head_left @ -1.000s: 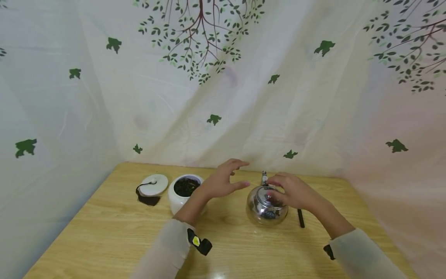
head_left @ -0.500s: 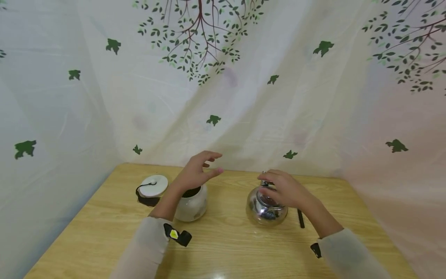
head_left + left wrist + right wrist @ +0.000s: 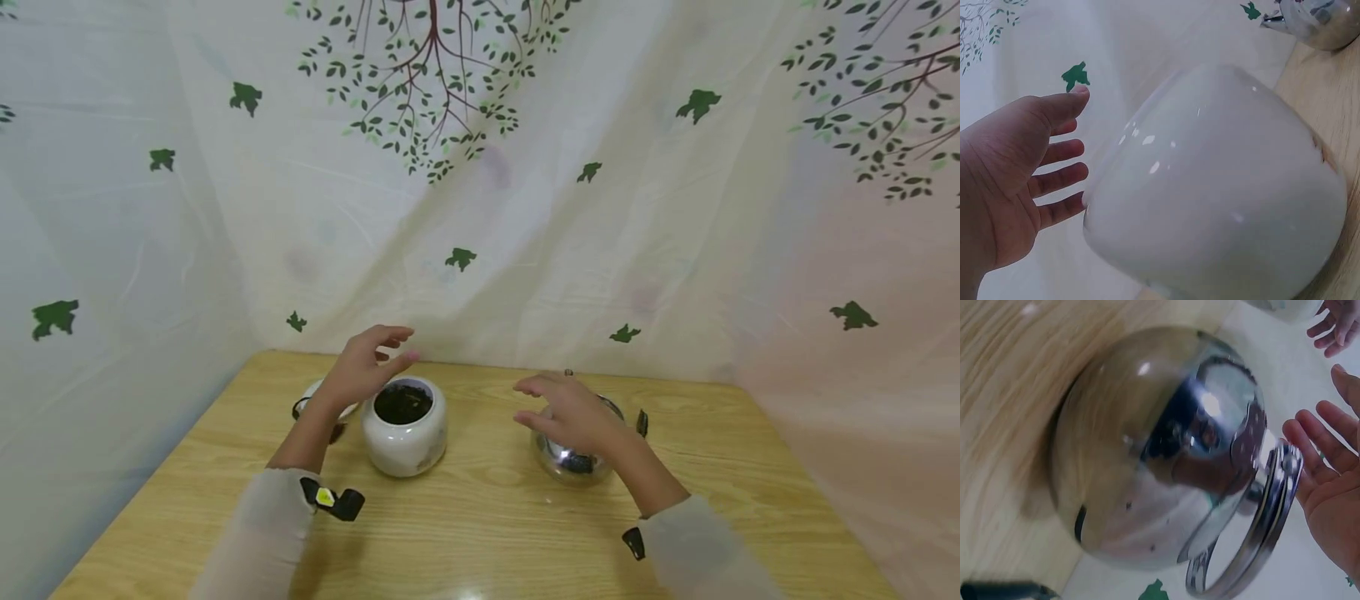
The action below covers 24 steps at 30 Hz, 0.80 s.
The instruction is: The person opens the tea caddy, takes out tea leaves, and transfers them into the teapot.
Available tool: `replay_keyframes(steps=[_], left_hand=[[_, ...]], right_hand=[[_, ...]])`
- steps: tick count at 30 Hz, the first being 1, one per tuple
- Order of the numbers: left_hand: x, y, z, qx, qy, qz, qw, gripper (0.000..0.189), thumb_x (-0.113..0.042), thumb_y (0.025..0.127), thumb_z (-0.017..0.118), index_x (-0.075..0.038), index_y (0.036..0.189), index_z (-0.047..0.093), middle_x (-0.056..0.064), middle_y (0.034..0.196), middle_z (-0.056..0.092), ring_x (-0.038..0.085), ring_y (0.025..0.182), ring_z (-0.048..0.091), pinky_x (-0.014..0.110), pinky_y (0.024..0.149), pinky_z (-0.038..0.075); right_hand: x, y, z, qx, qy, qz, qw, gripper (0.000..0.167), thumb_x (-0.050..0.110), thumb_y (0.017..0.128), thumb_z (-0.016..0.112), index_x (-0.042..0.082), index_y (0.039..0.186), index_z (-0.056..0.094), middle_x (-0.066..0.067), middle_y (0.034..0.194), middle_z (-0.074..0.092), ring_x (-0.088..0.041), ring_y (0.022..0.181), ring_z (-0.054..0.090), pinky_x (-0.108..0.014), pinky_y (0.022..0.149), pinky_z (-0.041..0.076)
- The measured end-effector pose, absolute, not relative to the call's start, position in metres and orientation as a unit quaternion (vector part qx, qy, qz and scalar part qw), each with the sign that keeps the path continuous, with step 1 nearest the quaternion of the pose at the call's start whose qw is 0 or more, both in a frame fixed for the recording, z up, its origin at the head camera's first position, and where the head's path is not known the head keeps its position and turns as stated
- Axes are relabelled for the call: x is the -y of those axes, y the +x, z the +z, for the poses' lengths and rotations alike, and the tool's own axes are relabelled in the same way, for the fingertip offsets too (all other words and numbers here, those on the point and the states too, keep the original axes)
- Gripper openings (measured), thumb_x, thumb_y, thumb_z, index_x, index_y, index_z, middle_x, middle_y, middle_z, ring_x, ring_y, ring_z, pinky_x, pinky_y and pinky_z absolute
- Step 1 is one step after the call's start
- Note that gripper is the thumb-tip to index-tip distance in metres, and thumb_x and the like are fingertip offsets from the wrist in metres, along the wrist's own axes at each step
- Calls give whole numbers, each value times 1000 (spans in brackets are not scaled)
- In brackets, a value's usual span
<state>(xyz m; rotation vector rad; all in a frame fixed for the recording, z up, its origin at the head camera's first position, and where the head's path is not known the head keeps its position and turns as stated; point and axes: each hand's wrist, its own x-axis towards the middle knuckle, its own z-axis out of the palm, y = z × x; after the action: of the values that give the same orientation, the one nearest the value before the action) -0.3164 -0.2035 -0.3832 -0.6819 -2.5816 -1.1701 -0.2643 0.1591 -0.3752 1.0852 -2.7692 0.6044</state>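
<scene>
My left hand (image 3: 360,371) hovers over the back left of a white ceramic jar (image 3: 405,450), fingers relaxed and spread from the thumb. Dark dried leaves (image 3: 405,403) show inside the jar. In the left wrist view its glossy wall fills the middle, with the fingertips right at its edge. My right hand (image 3: 573,412) is above a shiny steel teapot (image 3: 573,465), palm down, holding nothing. The right wrist view shows the teapot's round body, its raised ring-shaped handle (image 3: 1260,544) and my loosely bent fingers beside that handle.
Behind my left forearm lies a white lid (image 3: 313,390) with a black cord and tassel, mostly hidden. A slim dark tool (image 3: 642,423) lies right of the teapot, partly covered by my right arm. A printed cloth (image 3: 495,300) hangs behind the wooden table (image 3: 480,533).
My left hand has moved left across the jar, uncovering its mouth and covering the lid. My right hand has shifted left over the teapot. Jar and teapot have stayed in place.
</scene>
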Motion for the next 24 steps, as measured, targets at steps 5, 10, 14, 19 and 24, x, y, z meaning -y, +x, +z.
replay_keyframes(steps=[5,10,14,19,24], left_hand=[[230,-318,-396,891,-200,-388,127,48,-33,101,68,-4,138,61,20,137,61,39,122,59,55,95,55],[252,-319,-410,903,-165,-374,134,48,-34,102,65,1,134,62,24,132,63,41,118,61,56,94,54],[268,-321,-422,914,-144,-354,135,45,-30,102,66,4,131,63,27,126,65,44,113,63,58,94,53],[283,-321,-433,926,-137,-329,125,42,-22,101,68,7,130,63,30,124,65,47,111,64,59,93,53],[292,-321,-434,936,-126,-315,96,43,-18,97,72,7,131,62,29,127,64,46,111,62,58,93,53]], right_hand=[[-141,-263,-381,908,355,222,36,54,40,102,64,5,142,58,-11,133,64,-28,121,60,-49,100,52],[-124,-263,-387,902,357,240,28,57,41,101,65,6,145,55,-12,138,62,-28,125,59,-49,103,51],[-111,-264,-393,894,362,261,26,58,38,100,68,6,146,54,-13,139,61,-30,124,59,-50,103,50],[-97,-267,-406,885,356,301,9,63,38,98,71,3,147,51,-14,137,61,-32,124,59,-50,102,51],[-83,-268,-417,867,340,362,-30,70,39,97,72,2,150,46,-16,142,57,-34,127,57,-49,104,50]])
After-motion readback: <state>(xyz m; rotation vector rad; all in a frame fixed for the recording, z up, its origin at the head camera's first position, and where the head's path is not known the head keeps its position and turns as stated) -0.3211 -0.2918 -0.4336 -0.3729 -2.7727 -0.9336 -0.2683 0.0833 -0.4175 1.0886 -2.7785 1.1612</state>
